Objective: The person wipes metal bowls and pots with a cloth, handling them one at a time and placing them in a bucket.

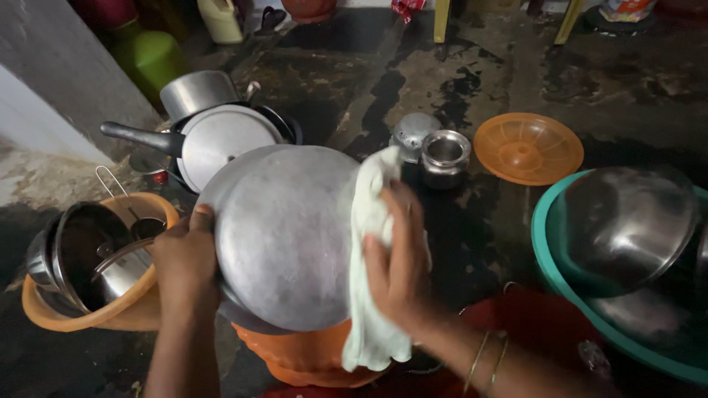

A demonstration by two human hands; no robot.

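Note:
A large round aluminium pot (284, 236) is turned bottom-up toward me at the centre of the view. My left hand (186, 258) grips its left rim. My right hand (398, 254) presses a pale white cloth (369, 295) against the pot's right side, and the cloth hangs down below the hand. Thin bangles circle my right wrist. The pot sits above an orange plastic vessel (310, 357), mostly hidden beneath it.
An orange basket (158, 210) at left holds steel pots. Behind are a lidded pan with a black handle (214, 140), a small steel pot (445, 157) and an orange strainer lid (527, 147). A teal tub (549, 243) at right holds a steel bowl (627, 221). The floor is wet.

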